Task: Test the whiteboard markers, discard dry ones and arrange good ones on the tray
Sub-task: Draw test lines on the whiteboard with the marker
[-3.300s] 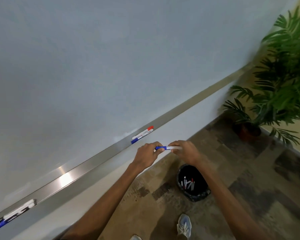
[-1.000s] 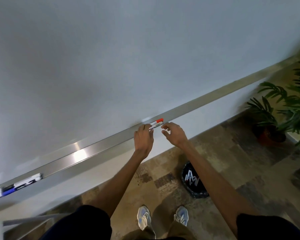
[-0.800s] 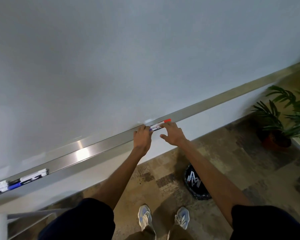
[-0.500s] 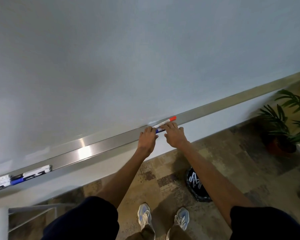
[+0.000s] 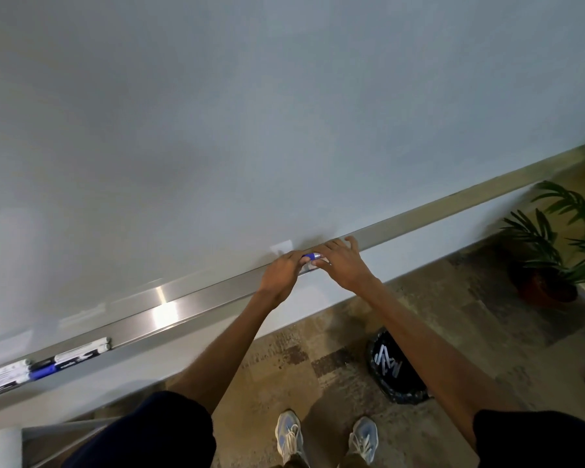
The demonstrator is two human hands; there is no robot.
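A long metal tray [image 5: 183, 300] runs along the bottom edge of the whiteboard [image 5: 250, 130]. My left hand [image 5: 281, 273] reaches onto the tray with curled fingers and pinches the blue-capped end of a blue marker [image 5: 309, 256]. My right hand [image 5: 343, 261] lies just to its right with fingers straight, resting over the rest of that marker on the tray. The red-capped marker seen earlier is hidden under my right hand. Several more markers [image 5: 71, 354] lie in a row at the tray's far left.
A black bin [image 5: 397, 376] holding several white markers stands on the patterned floor below my right arm. A potted plant [image 5: 554, 258] stands at the right by the wall. My shoes [image 5: 325, 437] are near the bottom edge.
My right hand has slid forward over the markers on the tray and now covers the red-capped one. My left hand's fingers have closed on the blue cap.
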